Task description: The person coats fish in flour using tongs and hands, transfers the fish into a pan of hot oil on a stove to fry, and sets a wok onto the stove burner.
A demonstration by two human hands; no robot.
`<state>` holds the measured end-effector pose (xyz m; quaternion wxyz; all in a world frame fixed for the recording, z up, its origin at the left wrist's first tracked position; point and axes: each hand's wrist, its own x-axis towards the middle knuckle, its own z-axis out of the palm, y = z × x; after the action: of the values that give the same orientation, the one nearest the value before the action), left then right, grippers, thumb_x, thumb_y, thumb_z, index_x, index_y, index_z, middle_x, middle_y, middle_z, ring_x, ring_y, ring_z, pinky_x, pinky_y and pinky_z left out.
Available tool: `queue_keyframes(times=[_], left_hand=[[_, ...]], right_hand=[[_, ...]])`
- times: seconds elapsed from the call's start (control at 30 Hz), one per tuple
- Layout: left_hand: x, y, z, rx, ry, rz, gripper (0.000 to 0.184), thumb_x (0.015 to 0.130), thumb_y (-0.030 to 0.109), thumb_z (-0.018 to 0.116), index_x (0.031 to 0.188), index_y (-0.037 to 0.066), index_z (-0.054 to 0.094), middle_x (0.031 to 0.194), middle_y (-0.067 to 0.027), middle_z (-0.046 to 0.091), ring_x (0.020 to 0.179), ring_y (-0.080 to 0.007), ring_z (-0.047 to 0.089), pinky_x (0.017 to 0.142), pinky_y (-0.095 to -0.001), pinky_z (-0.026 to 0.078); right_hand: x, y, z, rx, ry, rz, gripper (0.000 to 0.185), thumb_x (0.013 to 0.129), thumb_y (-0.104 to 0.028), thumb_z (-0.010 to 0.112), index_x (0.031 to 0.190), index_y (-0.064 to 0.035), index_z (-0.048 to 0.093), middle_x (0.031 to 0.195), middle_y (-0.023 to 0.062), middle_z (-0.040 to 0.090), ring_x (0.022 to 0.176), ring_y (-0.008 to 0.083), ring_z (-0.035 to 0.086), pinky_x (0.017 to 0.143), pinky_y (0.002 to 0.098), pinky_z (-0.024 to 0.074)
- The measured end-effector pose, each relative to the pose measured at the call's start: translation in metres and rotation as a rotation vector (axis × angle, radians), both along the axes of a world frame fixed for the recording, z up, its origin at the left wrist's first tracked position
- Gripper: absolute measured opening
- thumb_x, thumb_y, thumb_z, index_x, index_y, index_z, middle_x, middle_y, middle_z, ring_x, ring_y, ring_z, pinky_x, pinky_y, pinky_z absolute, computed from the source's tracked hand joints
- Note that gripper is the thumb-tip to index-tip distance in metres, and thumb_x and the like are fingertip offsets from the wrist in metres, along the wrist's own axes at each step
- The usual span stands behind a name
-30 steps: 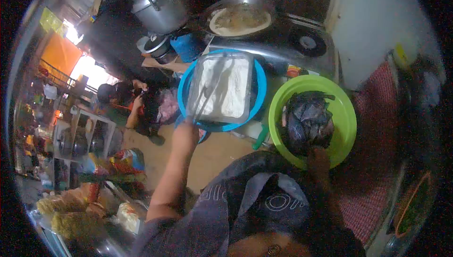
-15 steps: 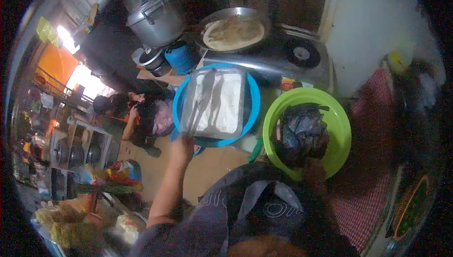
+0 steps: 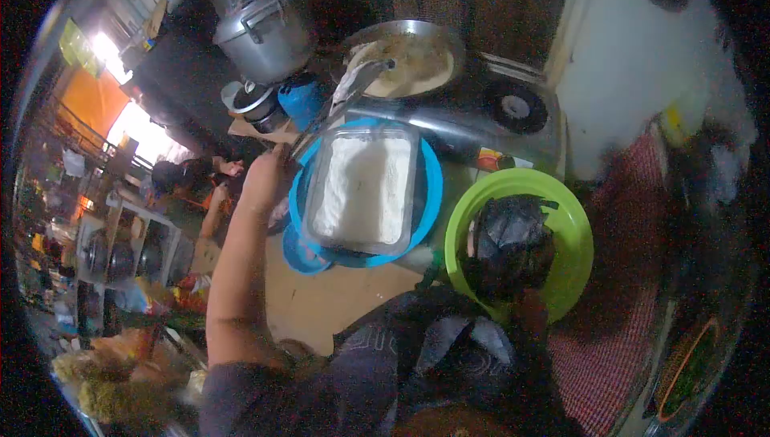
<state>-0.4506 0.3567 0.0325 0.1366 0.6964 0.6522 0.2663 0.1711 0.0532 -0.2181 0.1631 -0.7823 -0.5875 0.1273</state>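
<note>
My left hand (image 3: 277, 166) is closed around metal tongs (image 3: 341, 104), held at the left rim of the blue basin. Their far end reaches over a wide metal pan (image 3: 413, 30) that holds a pale, brown-mottled layer. A clear plastic container (image 3: 311, 224) of white powder rests on the blue basin (image 3: 433, 184). My right hand (image 3: 528, 302) is in shadow by the near side of the lime-green basin (image 3: 579, 256), its fingers hidden. Inside that basin is a crumpled black plastic bag (image 3: 513, 228).
The pan sits on a metal stove with a dark burner (image 3: 517, 106) to its right. A large lidded pot (image 3: 265, 40) and a small dark pot (image 3: 255, 103) stand at the back left. Another person (image 3: 212, 200) is at left, beyond my arm. A blue dipper (image 3: 303, 252) hangs below the basin.
My left hand has moved up and away from me with the tongs. The tongs have swung from above the powder container to over the pan. My right hand stays by the green basin.
</note>
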Motion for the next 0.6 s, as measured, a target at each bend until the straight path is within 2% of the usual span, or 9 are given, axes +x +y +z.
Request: queue_keyframes(times=[0.07,0.1,0.23,0.33,0.43,0.53,0.57,0.6], left_hand=[[-0.004,0.023,-0.004,0.032,-0.029,-0.080,0.028,0.086,0.023,0.062,0.106,0.003,0.055,0.087,-0.0246,0.066,0.085,-0.0447,0.063,0.074,-0.0514,0.049],[0.026,0.015,0.030,0.041,0.023,-0.109,0.030,0.087,0.024,0.062,0.107,0.003,0.054,0.087,-0.0250,0.066,0.085,-0.0445,0.063,0.074,-0.0516,0.049],[0.064,0.028,0.053,0.061,0.433,-0.133,0.031,0.087,0.028,0.061,0.105,0.003,0.057,0.087,-0.0248,0.067,0.085,-0.0439,0.064,0.075,-0.0522,0.050],[0.080,0.051,0.061,-0.014,0.617,-0.121,0.031,0.086,0.031,0.061,0.100,0.003,0.061,0.087,-0.0226,0.067,0.083,-0.0431,0.065,0.074,-0.0521,0.051],[0.083,0.085,0.077,-0.098,0.613,-0.225,0.030,0.084,0.030,0.061,0.097,0.003,0.064,0.088,-0.0213,0.068,0.082,-0.0418,0.065,0.074,-0.0517,0.051],[0.075,0.124,0.086,-0.009,0.759,-0.374,0.030,0.081,0.029,0.063,0.096,0.003,0.067,0.090,-0.0220,0.068,0.085,-0.0402,0.065,0.076,-0.0504,0.052],[0.080,0.129,0.094,-0.094,0.676,-0.301,0.028,0.079,0.028,0.064,0.093,0.004,0.070,0.091,-0.0220,0.068,0.088,-0.0390,0.065,0.077,-0.0495,0.052],[0.079,0.141,0.089,-0.044,0.678,-0.321,0.027,0.079,0.028,0.065,0.092,0.005,0.070,0.092,-0.0221,0.068,0.089,-0.0391,0.065,0.078,-0.0492,0.052]], right_hand=[[-0.007,0.001,0.011,0.014,0.008,0.000,0.025,0.087,-0.029,0.059,0.102,-0.0100,0.066,0.095,0.0149,0.065,0.079,0.0367,0.064,0.071,0.0476,0.0525],[-0.011,0.002,0.017,0.028,0.006,0.004,0.025,0.087,-0.029,0.059,0.102,-0.0099,0.066,0.095,0.0151,0.065,0.080,0.0368,0.064,0.072,0.0477,0.0524],[-0.026,0.004,0.047,0.052,0.011,0.001,0.026,0.086,-0.028,0.060,0.102,-0.0095,0.066,0.097,0.0158,0.065,0.083,0.0374,0.063,0.073,0.0482,0.0519],[-0.031,0.003,0.058,0.058,0.013,-0.015,0.026,0.085,-0.028,0.061,0.102,-0.0091,0.066,0.097,0.0163,0.065,0.085,0.0378,0.063,0.075,0.0485,0.0515],[-0.034,0.003,0.065,0.056,0.012,-0.028,0.026,0.084,-0.027,0.061,0.102,-0.0088,0.066,0.098,0.0168,0.065,0.087,0.0382,0.063,0.076,0.0489,0.0511],[-0.038,0.004,0.072,0.052,0.015,-0.046,0.026,0.083,-0.026,0.062,0.103,-0.0085,0.066,0.099,0.0173,0.064,0.089,0.0386,0.062,0.077,0.0492,0.0507],[-0.039,0.004,0.075,0.049,0.015,-0.047,0.027,0.083,-0.026,0.062,0.103,-0.0084,0.066,0.099,0.0175,0.064,0.089,0.0388,0.062,0.078,0.0493,0.0505],[-0.040,0.004,0.077,0.046,0.017,-0.053,0.027,0.083,-0.026,0.062,0.103,-0.0083,0.066,0.100,0.0176,0.064,0.090,0.0389,0.062,0.078,0.0494,0.0504]])
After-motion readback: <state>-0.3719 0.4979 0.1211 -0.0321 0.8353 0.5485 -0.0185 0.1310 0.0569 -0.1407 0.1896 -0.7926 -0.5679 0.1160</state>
